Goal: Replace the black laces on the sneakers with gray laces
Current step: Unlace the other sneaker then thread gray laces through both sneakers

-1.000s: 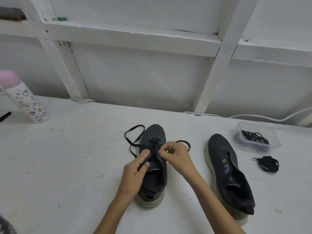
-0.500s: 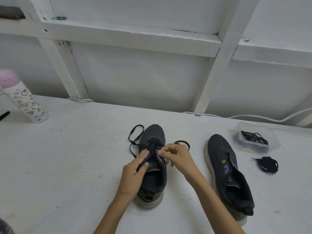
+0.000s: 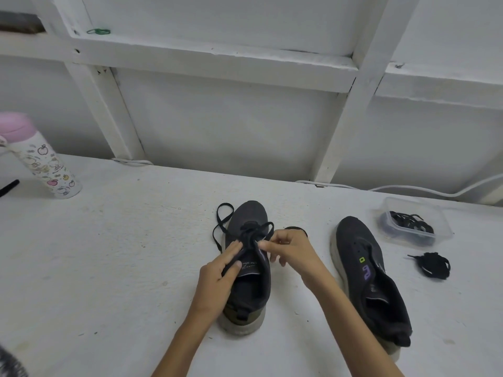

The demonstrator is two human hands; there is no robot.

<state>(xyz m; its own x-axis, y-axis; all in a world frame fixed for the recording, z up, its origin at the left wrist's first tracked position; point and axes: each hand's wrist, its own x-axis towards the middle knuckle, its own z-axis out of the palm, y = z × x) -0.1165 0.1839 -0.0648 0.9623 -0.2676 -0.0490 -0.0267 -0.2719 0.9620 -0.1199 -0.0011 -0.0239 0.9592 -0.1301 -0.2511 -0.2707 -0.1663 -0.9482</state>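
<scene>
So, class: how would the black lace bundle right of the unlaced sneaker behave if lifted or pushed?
Lifted, the lace bundle probably flops and uncoils: it lies in loose loops with one end sticking out. Pushed, this flat heap likely slides or spreads rather than rolls.

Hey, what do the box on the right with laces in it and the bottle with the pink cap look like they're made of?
The box looks like clear, glossy plastic: the dark laces show through its walls. The bottle has a smooth white printed body and a matte pink cap: plastic or coated metal, unclear which.
</scene>
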